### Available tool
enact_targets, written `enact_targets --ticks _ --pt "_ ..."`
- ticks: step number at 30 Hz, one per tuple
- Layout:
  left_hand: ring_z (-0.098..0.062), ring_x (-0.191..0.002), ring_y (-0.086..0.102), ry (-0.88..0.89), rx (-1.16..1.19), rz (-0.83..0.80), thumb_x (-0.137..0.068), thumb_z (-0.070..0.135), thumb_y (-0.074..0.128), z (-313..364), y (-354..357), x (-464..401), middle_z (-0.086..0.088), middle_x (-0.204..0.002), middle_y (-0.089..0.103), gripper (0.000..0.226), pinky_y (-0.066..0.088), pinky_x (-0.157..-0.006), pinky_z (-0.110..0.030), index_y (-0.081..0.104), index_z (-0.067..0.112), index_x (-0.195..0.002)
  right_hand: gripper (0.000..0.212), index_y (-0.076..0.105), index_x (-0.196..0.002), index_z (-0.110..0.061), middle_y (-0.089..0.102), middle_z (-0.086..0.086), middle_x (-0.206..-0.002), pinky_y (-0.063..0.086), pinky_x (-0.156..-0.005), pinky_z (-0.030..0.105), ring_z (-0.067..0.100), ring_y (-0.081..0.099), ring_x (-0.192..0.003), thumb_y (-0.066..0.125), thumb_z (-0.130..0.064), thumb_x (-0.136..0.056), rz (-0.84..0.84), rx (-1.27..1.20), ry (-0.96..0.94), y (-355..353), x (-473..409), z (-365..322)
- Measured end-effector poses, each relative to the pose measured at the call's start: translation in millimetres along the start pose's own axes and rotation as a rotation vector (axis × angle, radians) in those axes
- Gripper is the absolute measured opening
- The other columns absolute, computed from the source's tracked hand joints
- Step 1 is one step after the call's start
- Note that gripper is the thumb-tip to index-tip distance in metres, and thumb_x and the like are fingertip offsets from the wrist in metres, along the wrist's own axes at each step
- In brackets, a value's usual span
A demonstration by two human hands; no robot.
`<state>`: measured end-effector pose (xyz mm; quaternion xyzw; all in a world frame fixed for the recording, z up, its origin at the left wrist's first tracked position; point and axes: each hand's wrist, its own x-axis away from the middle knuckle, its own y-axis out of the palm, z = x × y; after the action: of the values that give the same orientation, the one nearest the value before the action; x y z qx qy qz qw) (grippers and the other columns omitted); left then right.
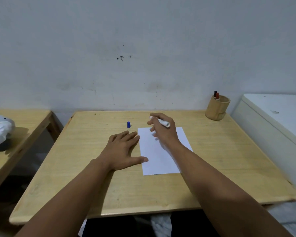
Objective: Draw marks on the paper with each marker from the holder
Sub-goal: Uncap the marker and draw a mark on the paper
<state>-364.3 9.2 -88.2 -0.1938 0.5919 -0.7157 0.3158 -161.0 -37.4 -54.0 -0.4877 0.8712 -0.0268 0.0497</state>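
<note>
Two markers: in your holder (217,108), far right corner of surface (212,159)
Right hand (162,130): you grip a white marker (161,121) above paper (158,156)
Left hand (122,149): flat, fingers spread, thumb on paper
Blue cap (128,124): upright beyond your left hand

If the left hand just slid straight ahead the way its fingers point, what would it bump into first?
The left hand lies flat on the table, fingers aimed forward and slightly right. Going on, it would probably skim the paper's far left corner; the blue cap looks just left of that line, though depth is unclear.
</note>
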Motion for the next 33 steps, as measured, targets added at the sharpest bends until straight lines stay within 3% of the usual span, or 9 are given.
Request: enact_targets --ticks 2,4,7,11,14,18,23,33 --pt "-0.017 -0.159 0.013 0.001 0.005 0.008 -0.075 0.096 0.04 0 1 0 0.011 -0.17 0.023 0.107 0.012 -0.125 -0.042 0.03 0.034 -0.161 0.028 0.081 -0.091 -0.016 0.074 0.003 -0.074 0.042 -0.048 0.021 0.013 0.061 -0.06 0.067 -0.038 -0.102 0.015 0.007 0.048 11 -9 -6" --pt "-0.017 -0.159 0.012 0.004 -0.009 0.003 -0.076 0.096 0.039 0 0 0 0.012 -0.17 0.022 0.106 0.011 -0.125 -0.041 0.029 0.035 -0.161 0.03 0.078 -0.089 -0.011 0.07 0.003 -0.068 0.041 -0.046 0.021 0.014 0.059 -0.055 0.064 -0.034 -0.103 0.02 0.021 0.069 19 -18 -6" --pt "-0.016 -0.159 0.012 0.006 -0.001 0.006 -0.076 0.096 0.039 0 0 0 0.012 -0.17 0.023 0.105 0.011 -0.125 -0.041 0.028 0.035 -0.161 0.022 0.074 -0.084 -0.013 0.074 0.004 -0.068 0.045 -0.047 0.023 0.017 0.063 -0.056 0.069 -0.03 -0.098 0.024 0.036 0.116 28 -28 1" --pt "-0.016 -0.16 0.009 -0.018 0.002 0.014 -0.073 0.1 0.036 0 2 1 0.008 -0.172 0.017 0.114 0.008 -0.127 -0.046 0.024 0.031 -0.163 0.039 0.063 -0.073 -0.01 0.073 0.01 -0.067 0.051 -0.055 0.028 0.012 0.065 -0.053 0.075 -0.038 -0.098 0.047 0.073 0.1 36 -30 20" --pt "-0.018 -0.161 -0.001 -0.085 -0.002 -0.011 -0.068 0.103 0.033 0 2 2 0.006 -0.174 0.005 0.123 0.0 -0.127 -0.055 0.02 0.028 -0.164 0.03 0.062 -0.077 -0.008 0.076 0.023 -0.076 0.05 -0.052 0.026 0.013 0.065 -0.052 0.072 -0.028 -0.098 0.044 0.06 0.121 38 -28 23" --pt "-0.016 -0.16 -0.004 -0.121 -0.023 -0.039 -0.064 0.105 0.03 1 2 2 0.006 -0.174 0.005 0.128 -0.004 -0.127 -0.056 0.021 0.026 -0.164 0.03 0.062 -0.081 0.001 0.078 0.022 -0.079 0.055 -0.055 0.03 0.015 0.07 -0.054 0.07 -0.025 -0.093 0.041 0.115 0.132 38 -28 26" --pt "-0.015 -0.16 -0.005 -0.122 -0.021 -0.045 -0.064 0.106 0.029 1 2 2 0.007 -0.173 0.004 0.128 -0.003 -0.128 -0.054 0.02 0.027 -0.164 0.028 0.06 -0.068 -0.015 0.074 0.007 -0.063 0.055 -0.058 0.032 0.018 0.07 -0.057 0.072 -0.025 -0.091 0.014 0.109 0.103 38 -29 29" --pt "-0.014 -0.16 -0.007 -0.123 -0.029 -0.06 -0.066 0.104 0.029 3 0 3 0.007 -0.173 0.002 0.126 -0.003 -0.128 -0.054 0.018 0.027 -0.165 0.028 0.065 -0.061 -0.023 0.078 0.006 -0.071 0.059 -0.062 0.035 0.015 0.073 -0.057 0.074 -0.037 -0.084 -0.005 0.229 0.041 41 -31 33"
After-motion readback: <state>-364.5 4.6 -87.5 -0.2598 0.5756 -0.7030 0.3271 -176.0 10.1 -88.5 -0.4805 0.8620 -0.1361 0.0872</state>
